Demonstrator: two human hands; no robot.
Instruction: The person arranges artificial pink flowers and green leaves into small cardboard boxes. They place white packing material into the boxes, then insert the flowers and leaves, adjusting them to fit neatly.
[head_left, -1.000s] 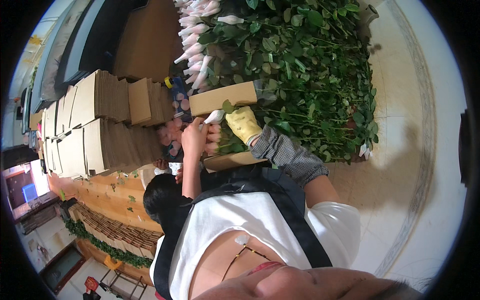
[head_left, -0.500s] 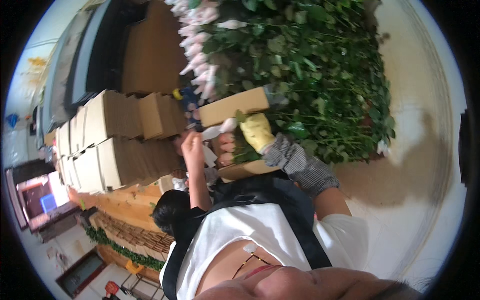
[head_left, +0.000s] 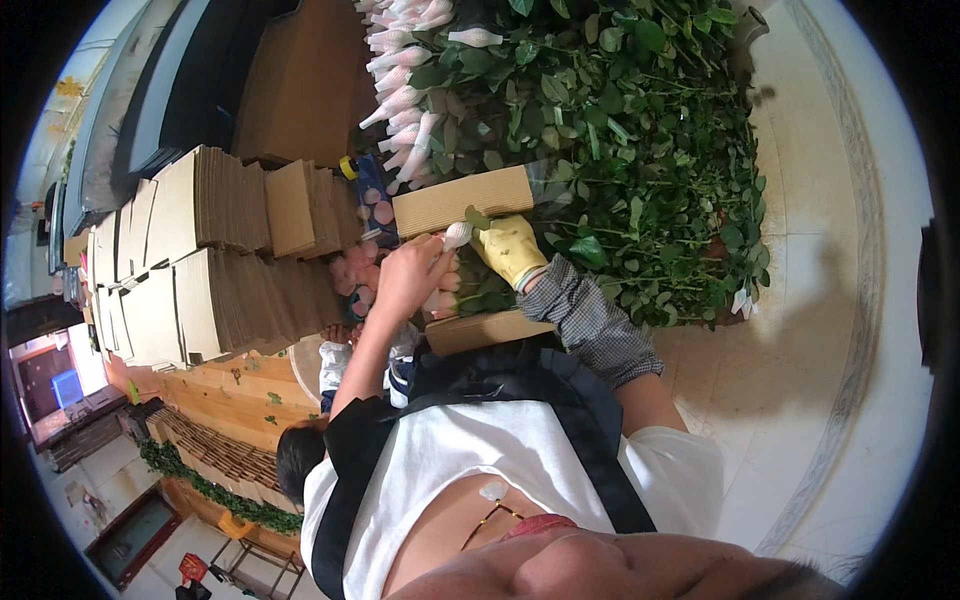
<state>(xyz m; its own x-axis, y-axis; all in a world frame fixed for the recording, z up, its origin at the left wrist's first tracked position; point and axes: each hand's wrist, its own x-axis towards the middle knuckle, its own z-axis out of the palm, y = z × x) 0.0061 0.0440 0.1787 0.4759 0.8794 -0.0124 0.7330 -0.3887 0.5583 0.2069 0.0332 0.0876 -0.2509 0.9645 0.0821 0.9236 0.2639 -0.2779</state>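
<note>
A rose bud in a white mesh sleeve points left, with a green leaf beside it. My right hand, in a yellow glove with a checked oversleeve, is closed around the stem just behind this bud. My bare left hand has its fingers bent together at the sleeve's left end. Below both hands, pink roses lie in a row, partly covered by my left hand. They sit between two corrugated cardboard flaps, the far flap and the near flap.
A large heap of leafy rose stems spreads across the far right, with white-sleeved buds along its left edge. Stacked cardboard sheets stand at left. Pink round pieces lie beside them. Another person's dark-haired head is at lower left.
My left hand has moved right and up to the sleeved bud; the white strip earlier stretched between them no longer shows. My right hand stays on the stem.
</note>
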